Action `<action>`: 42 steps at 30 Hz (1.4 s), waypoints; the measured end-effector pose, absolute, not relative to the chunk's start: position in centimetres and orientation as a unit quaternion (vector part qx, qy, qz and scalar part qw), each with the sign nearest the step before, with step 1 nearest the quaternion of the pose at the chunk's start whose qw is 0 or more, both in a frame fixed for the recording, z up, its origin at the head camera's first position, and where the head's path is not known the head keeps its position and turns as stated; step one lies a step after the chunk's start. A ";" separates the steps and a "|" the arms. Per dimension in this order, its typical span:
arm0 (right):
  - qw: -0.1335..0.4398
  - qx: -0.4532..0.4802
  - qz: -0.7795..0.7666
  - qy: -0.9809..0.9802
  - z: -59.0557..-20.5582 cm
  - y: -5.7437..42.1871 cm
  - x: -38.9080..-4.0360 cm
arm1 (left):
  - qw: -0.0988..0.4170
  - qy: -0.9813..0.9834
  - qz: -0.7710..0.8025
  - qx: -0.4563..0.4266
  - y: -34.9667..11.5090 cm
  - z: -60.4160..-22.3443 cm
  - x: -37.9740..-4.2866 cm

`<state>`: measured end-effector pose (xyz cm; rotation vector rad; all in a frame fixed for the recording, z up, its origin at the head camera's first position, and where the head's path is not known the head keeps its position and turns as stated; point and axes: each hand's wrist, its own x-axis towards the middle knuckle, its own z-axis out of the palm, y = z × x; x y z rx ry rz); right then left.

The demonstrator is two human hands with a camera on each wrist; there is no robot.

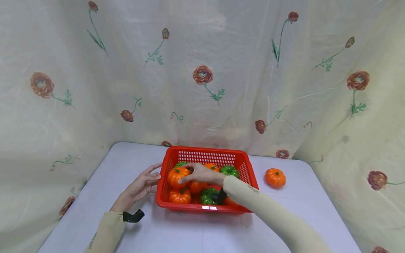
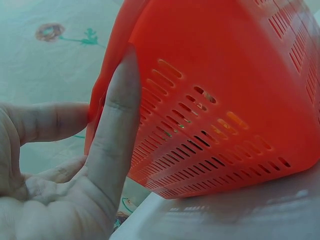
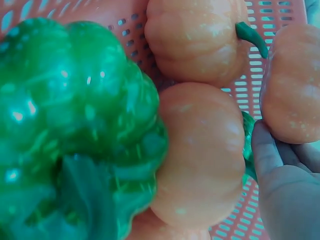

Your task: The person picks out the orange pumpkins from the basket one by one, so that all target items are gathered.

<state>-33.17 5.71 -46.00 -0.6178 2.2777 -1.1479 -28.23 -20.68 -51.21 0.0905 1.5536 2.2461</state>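
Note:
A red plastic basket (image 1: 207,151) with slotted walls holds several small orange and green pumpkins. My left hand (image 1: 140,188) grips its left rim; in the left wrist view the thumb meets the rim and a finger (image 2: 112,125) lies along the outer wall. Inside the basket's left end, my right hand (image 1: 202,174) holds an orange pumpkin (image 1: 175,180) between thumb and fingers. Another orange pumpkin (image 1: 179,196) sits just in front of it. Close to the right wrist camera is a large-looking green pumpkin (image 3: 75,115), beside an orange pumpkin (image 3: 197,150).
A single orange pumpkin (image 1: 275,177) stands on the white table (image 1: 294,214), to the right of the basket. Behind the table and at both sides hangs a flowered curtain (image 1: 234,95). My right forearm crosses over the basket's front right corner.

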 end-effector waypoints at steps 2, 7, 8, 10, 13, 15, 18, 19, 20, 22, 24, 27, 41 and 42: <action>0.260 -0.224 -0.428 0.836 -45.6 6.0 -33.2 | 0.204 0.554 0.807 0.036 -20.7 -51.1 -28.2; 0.262 -0.231 -0.431 0.832 -44.7 6.9 -33.2 | 0.203 0.551 0.808 0.045 -20.7 -51.0 -28.2; 0.262 -0.234 -0.431 0.831 -44.5 7.2 -33.1 | 0.203 0.551 0.808 0.046 -20.7 -51.0 -28.2; 0.260 -0.236 -0.430 0.832 -44.1 7.7 -33.0 | 0.203 0.551 0.808 0.047 -20.6 -51.0 -28.3; 0.265 -0.236 -0.437 0.827 -43.5 8.6 -32.7 | 0.204 0.551 0.808 0.046 -20.6 -51.0 -28.3; 0.271 -0.235 -0.447 0.820 -43.1 9.2 -32.5 | 0.205 0.551 0.808 0.044 -20.5 -51.1 -28.3; 0.276 -0.238 -0.456 0.812 -42.5 10.2 -32.1 | 0.209 0.550 0.808 0.044 -20.5 -51.1 -28.3; 0.277 -0.239 -0.461 0.809 -42.3 10.5 -31.9 | 0.209 0.549 0.808 0.045 -20.5 -51.1 -28.3; 0.277 -0.238 -0.465 0.806 -42.2 10.8 -31.8 | 0.209 0.549 0.808 0.046 -20.5 -51.2 -28.3; 0.276 -0.238 -0.467 0.805 -42.0 11.5 -31.6 | 0.208 0.552 0.806 0.049 -20.5 -51.2 -28.3; 0.273 -0.238 -0.467 0.807 -41.8 12.1 -31.5 | 0.205 0.556 0.804 0.048 -20.4 -51.2 -28.3; 0.268 -0.239 -0.461 0.811 -41.5 13.3 -31.3 | 0.202 0.561 0.801 0.042 -20.4 -51.2 -28.2; 0.266 -0.208 -0.427 0.838 -39.8 19.0 -30.9 | 0.201 0.560 0.803 0.040 -20.4 -51.1 -28.1; 0.267 -0.204 -0.424 0.841 -39.8 19.4 -30.8 | 0.203 0.560 0.802 0.043 -20.4 -51.2 -28.1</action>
